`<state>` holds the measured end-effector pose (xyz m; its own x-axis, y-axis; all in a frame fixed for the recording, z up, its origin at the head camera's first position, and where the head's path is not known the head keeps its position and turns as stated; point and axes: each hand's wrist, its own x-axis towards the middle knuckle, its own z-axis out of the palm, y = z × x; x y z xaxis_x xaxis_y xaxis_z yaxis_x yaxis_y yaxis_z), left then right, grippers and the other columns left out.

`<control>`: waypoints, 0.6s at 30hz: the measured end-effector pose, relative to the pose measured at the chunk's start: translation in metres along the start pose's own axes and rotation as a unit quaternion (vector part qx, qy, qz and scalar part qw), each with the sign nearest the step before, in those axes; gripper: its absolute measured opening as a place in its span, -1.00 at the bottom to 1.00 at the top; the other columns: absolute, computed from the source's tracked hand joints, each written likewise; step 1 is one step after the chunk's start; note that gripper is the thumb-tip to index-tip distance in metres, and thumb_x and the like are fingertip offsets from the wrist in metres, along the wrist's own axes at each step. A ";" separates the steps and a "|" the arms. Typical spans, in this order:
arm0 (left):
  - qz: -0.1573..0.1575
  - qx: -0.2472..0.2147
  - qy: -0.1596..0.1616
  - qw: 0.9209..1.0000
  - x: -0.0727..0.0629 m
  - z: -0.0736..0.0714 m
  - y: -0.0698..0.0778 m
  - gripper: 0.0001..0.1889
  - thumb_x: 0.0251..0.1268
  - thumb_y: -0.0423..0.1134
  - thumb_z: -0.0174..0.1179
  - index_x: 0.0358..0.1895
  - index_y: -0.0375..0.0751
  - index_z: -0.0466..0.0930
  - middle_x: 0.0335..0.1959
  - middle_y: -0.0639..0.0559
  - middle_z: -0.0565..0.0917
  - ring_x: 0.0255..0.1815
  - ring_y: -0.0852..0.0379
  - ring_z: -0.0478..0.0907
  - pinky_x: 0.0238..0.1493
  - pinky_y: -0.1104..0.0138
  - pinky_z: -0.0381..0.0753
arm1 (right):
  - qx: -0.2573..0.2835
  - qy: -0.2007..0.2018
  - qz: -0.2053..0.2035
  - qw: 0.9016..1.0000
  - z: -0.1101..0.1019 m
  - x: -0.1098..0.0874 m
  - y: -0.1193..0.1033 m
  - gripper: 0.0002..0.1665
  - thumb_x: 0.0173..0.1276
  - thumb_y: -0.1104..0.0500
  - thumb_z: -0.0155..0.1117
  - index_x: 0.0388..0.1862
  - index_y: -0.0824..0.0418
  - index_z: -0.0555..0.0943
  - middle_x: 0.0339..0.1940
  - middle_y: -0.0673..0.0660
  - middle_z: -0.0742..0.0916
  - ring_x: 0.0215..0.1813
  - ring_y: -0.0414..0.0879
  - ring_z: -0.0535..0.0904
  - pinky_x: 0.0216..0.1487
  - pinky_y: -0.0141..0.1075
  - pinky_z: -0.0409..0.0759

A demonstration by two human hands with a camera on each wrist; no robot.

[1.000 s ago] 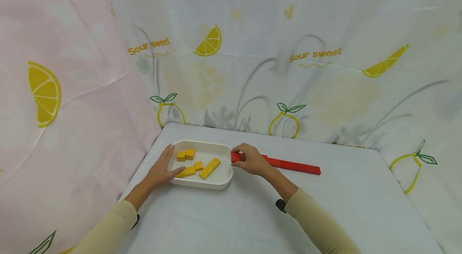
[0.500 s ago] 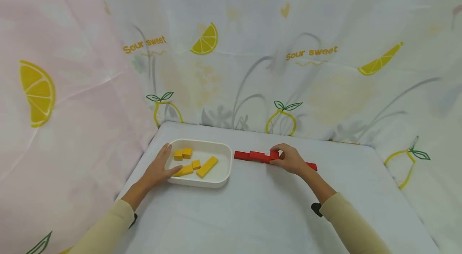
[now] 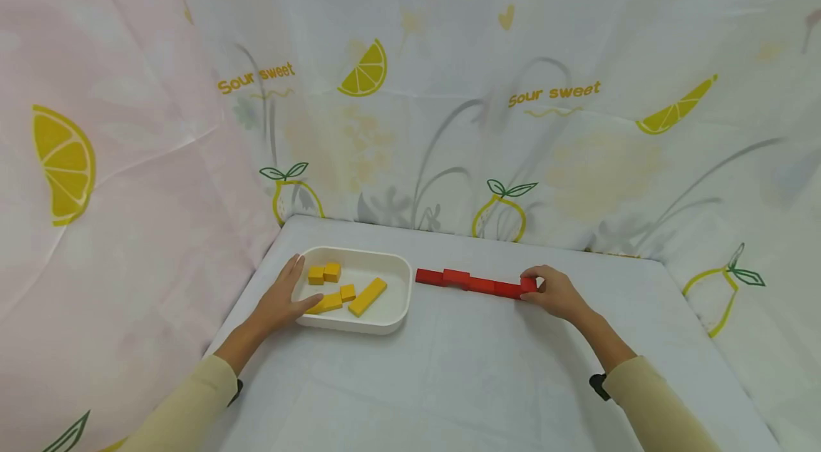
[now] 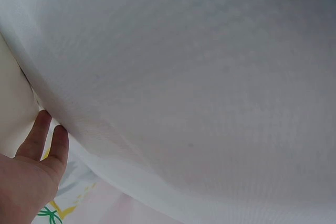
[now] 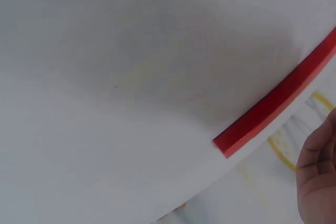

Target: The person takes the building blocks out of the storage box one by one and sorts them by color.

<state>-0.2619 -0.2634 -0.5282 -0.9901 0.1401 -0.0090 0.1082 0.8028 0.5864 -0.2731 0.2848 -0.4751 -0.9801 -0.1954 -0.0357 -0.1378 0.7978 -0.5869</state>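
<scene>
My left hand [image 3: 280,301] rests along the left end of a white tray [image 3: 410,295], its fingers straight at the rim and the thumb reaching over the near corner. Inside the tray lie several yellow blocks [image 3: 368,297], some small cubes and some longer bars. Thumb and fingers of my right hand [image 3: 556,293] pinch a small red cube [image 3: 527,285] just over the right part of a row of red blocks [image 3: 481,286]. One red block [image 3: 456,276] sits raised on that row. In the right wrist view, the row's end [image 5: 223,148] shows beyond my hand.
The row runs across a white-covered table [image 3: 442,373], starting close to the tray's right side. Behind stands a cloth backdrop [image 3: 436,152] printed with lemons, and a pinkish cloth [image 3: 141,238] borders the left.
My right hand has carried the red cube rightward along the row, from beside the tray to the right part. The left hand stays on the tray.
</scene>
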 end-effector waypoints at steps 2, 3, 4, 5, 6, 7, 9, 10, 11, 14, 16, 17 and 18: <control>0.001 0.002 0.001 1.000 0.000 0.000 -0.001 0.06 0.29 0.18 0.20 0.59 -0.30 -0.23 0.61 -0.35 -0.17 0.58 -0.39 -0.11 0.49 -0.27 -0.01 | -0.002 0.001 0.006 1.000 -0.003 -0.003 0.004 -0.57 0.23 0.23 0.44 0.07 0.29 0.61 -0.02 0.26 0.65 -0.31 -0.08 0.51 -0.40 -0.33 0.55; 0.002 0.003 0.001 1.000 0.000 0.000 -0.001 0.07 0.28 0.19 0.20 0.59 -0.30 -0.23 0.61 -0.36 -0.17 0.58 -0.39 -0.11 0.49 -0.27 -0.01 | -0.006 0.003 0.005 1.000 -0.004 -0.004 0.007 -0.57 0.22 0.23 0.44 0.07 0.29 0.61 -0.02 0.26 0.65 -0.31 -0.08 0.51 -0.40 -0.33 0.55; 0.003 0.004 0.001 1.000 0.000 0.000 -0.001 0.07 0.28 0.20 0.20 0.59 -0.31 -0.23 0.61 -0.36 -0.17 0.58 -0.39 -0.10 0.49 -0.27 -0.01 | -0.008 0.004 0.004 1.000 -0.005 -0.005 0.009 -0.58 0.22 0.23 0.44 0.06 0.29 0.61 -0.02 0.26 0.65 -0.31 -0.07 0.52 -0.39 -0.32 0.55; 0.002 0.004 0.001 1.000 0.000 0.000 -0.001 0.07 0.28 0.20 0.20 0.59 -0.31 -0.22 0.61 -0.36 -0.17 0.58 -0.39 -0.10 0.49 -0.27 -0.01 | -0.011 0.004 0.003 1.000 -0.006 -0.006 0.011 -0.58 0.22 0.24 0.44 0.06 0.29 0.61 -0.03 0.26 0.65 -0.30 -0.07 0.52 -0.39 -0.32 0.55; 0.002 0.002 0.001 1.000 0.000 0.000 -0.001 0.07 0.28 0.20 0.20 0.59 -0.31 -0.22 0.61 -0.36 -0.17 0.58 -0.39 -0.10 0.49 -0.27 -0.01 | -0.013 0.005 0.003 1.000 -0.007 -0.007 0.014 -0.58 0.22 0.24 0.44 0.05 0.29 0.61 -0.03 0.27 0.65 -0.30 -0.07 0.53 -0.38 -0.32 0.56; 0.002 0.002 0.001 1.000 0.000 0.000 -0.001 0.07 0.28 0.20 0.21 0.59 -0.31 -0.22 0.61 -0.36 -0.17 0.58 -0.38 -0.11 0.49 -0.27 -0.01 | -0.015 0.005 0.003 1.000 -0.009 -0.008 0.016 -0.58 0.21 0.25 0.44 0.05 0.30 0.61 -0.03 0.27 0.65 -0.30 -0.06 0.53 -0.37 -0.31 0.56; 0.002 0.000 0.000 1.000 0.000 0.000 -0.001 0.07 0.28 0.19 0.21 0.59 -0.31 -0.22 0.61 -0.37 -0.17 0.58 -0.39 -0.11 0.49 -0.26 -0.02 | -0.023 0.005 0.009 1.000 -0.011 -0.010 0.021 -0.59 0.21 0.25 0.43 0.04 0.30 0.61 -0.04 0.27 0.65 -0.29 -0.06 0.53 -0.35 -0.31 0.57; 0.001 -0.001 -0.001 1.000 0.000 0.000 -0.001 0.06 0.28 0.18 0.21 0.59 -0.31 -0.22 0.61 -0.36 -0.17 0.58 -0.39 -0.11 0.49 -0.26 -0.02 | -0.023 0.004 0.013 1.000 -0.013 -0.011 0.024 -0.60 0.21 0.26 0.43 0.03 0.30 0.61 -0.04 0.28 0.64 -0.29 -0.05 0.54 -0.34 -0.30 0.57; 0.000 0.000 -0.002 1.000 0.000 0.001 -0.001 0.06 0.29 0.18 0.20 0.59 -0.30 -0.22 0.61 -0.36 -0.17 0.58 -0.38 -0.11 0.50 -0.26 -0.02 | -0.027 0.004 0.018 0.999 -0.015 -0.012 0.026 -0.60 0.21 0.26 0.43 0.03 0.30 0.61 -0.04 0.28 0.64 -0.28 -0.04 0.55 -0.33 -0.30 0.58; -0.001 0.003 -0.005 1.000 0.001 0.001 -0.001 0.05 0.30 0.18 0.19 0.59 -0.30 -0.23 0.61 -0.36 -0.17 0.58 -0.39 -0.11 0.49 -0.26 -0.02 | -0.043 0.006 0.026 0.999 -0.020 -0.014 0.034 -0.61 0.21 0.27 0.42 0.02 0.31 0.61 -0.06 0.29 0.63 -0.24 -0.01 0.55 -0.30 -0.27 0.60; -0.002 0.002 -0.004 1.000 0.001 0.001 -0.002 0.06 0.30 0.18 0.19 0.59 -0.29 -0.24 0.61 -0.36 -0.18 0.58 -0.39 -0.12 0.50 -0.26 -0.03 | -0.049 0.007 0.030 0.998 -0.025 -0.014 0.039 -0.61 0.21 0.27 0.42 0.02 0.32 0.60 -0.07 0.30 0.62 -0.20 0.03 0.54 -0.27 -0.23 0.62; -0.001 0.001 -0.004 1.000 0.001 0.001 -0.002 0.06 0.29 0.19 0.19 0.59 -0.29 -0.24 0.61 -0.36 -0.18 0.58 -0.39 -0.12 0.50 -0.26 -0.03 | -0.052 0.008 0.031 0.998 -0.028 -0.015 0.042 -0.62 0.21 0.28 0.42 0.02 0.32 0.60 -0.08 0.31 0.62 -0.17 0.05 0.54 -0.26 -0.21 0.63; -0.001 0.001 -0.003 1.000 0.001 0.001 -0.002 0.06 0.29 0.19 0.19 0.59 -0.29 -0.24 0.61 -0.35 -0.18 0.58 -0.39 -0.12 0.50 -0.26 -0.03 | -0.054 0.009 0.033 0.998 -0.030 -0.015 0.045 -0.61 0.21 0.27 0.42 0.02 0.33 0.60 -0.09 0.31 0.63 -0.15 0.07 0.53 -0.25 -0.20 0.63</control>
<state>-0.2633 -0.2642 -0.5299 -0.9896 0.1427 -0.0156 0.1067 0.8039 0.5851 -0.2684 0.3407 -0.4766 -0.9897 -0.1310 -0.0569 -0.0863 0.8657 -0.4930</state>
